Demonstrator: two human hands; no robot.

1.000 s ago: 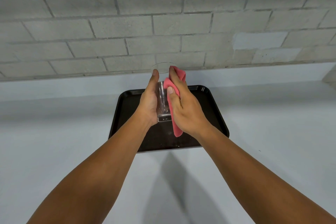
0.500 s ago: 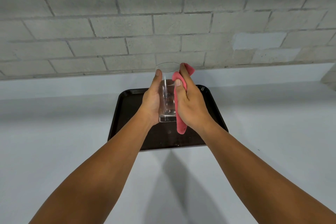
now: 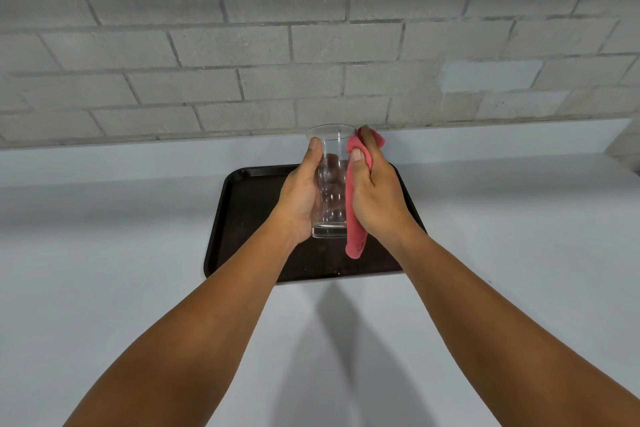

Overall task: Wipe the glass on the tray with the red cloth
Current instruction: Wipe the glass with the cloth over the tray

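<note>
Grey block wall (image 3: 311,45) fills the upper half of the view, with one paler patch at about 2 o'clock, and below it a pale counter (image 3: 104,253) runs right across the room. On that counter, just past the middle, lies a dark tray (image 3: 249,218) with rounded corners, its near edge toward the person. Both bare forearms reach in from 7 and 5 o'clock and meet above the tray. The left hand (image 3: 299,198) is wrapped around the glass (image 3: 330,184), thumb lying up the near side almost to the rim, the other fingers curled round the far side and showing faintly through the clear wall. The glass is held upright and lifted clear of the tray, hanging over its middle, with its rim up against the foot of the wall at 12 o'clock. The right hand (image 3: 377,198) is closed on the cloth (image 3: 356,218), thumb pinning it flat against the right side of the glass. Red fabric bunches out above the fingers at the rim and a folded tail hangs down past the base of the glass at 6 o'clock, not touching the tray as far as I can see. Two soft arm shadows fall on the counter toward the viewer.
</note>
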